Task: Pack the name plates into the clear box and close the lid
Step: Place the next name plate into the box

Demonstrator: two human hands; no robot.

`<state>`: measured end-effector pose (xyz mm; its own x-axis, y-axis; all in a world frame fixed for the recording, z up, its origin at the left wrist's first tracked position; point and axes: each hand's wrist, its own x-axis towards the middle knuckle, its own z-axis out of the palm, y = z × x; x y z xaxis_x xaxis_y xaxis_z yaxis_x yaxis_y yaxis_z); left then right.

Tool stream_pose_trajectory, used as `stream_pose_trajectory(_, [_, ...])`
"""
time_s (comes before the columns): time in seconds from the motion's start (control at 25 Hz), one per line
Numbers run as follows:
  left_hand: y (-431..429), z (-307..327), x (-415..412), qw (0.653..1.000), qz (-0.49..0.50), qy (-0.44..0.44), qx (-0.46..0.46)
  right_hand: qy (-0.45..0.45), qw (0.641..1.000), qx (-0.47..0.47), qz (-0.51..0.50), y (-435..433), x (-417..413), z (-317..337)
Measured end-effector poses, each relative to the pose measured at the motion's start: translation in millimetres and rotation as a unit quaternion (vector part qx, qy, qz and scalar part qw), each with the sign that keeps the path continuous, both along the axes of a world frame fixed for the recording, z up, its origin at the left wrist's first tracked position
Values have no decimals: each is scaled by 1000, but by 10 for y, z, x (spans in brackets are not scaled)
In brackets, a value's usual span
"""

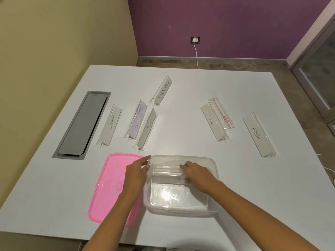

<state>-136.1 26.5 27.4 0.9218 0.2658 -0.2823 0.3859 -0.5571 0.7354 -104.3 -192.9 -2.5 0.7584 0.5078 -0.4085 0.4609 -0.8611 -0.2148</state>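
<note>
Now
Risk: the long clear acrylic name plate (pixel 169 175) nearly spans the clear rectangular plastic box (pixel 181 205); set down skewed, it could jam and crowd out the others.
Right hand (pixel 194 173): inside the box, fingers closed on the plate's right end.
Left hand (pixel 136 171): at the box's left rim, fingers touching it; exact grip unclear.
Flat pink plastic lid (pixel 107 189): just left of the box, off.
Loose plates: beyond the box, ELEPHANT (pixel 109 125) to ALPHA (pixel 258 136).

Open clear box (pixel 181 200) holds one name plate (pixel 168 179); pink lid (pixel 110 187) lies flat beside it (touching its left side).
</note>
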Motion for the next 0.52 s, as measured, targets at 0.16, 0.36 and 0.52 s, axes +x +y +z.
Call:
stream_pose_trajectory(0.16, [-25, -45, -26, 1000, 3, -21, 15, -44, 999, -12, -8, 27, -18, -33])
stream_pose_trajectory(0.36, [-52, -98, -47, 999, -5, -35, 34, -78, 995, 50, -32, 12, -101, 62])
stream_pose_trajectory(0.52, [34, -91, 201, 994, 56, -77, 56, -243, 945, 183, -124, -124, -160, 206])
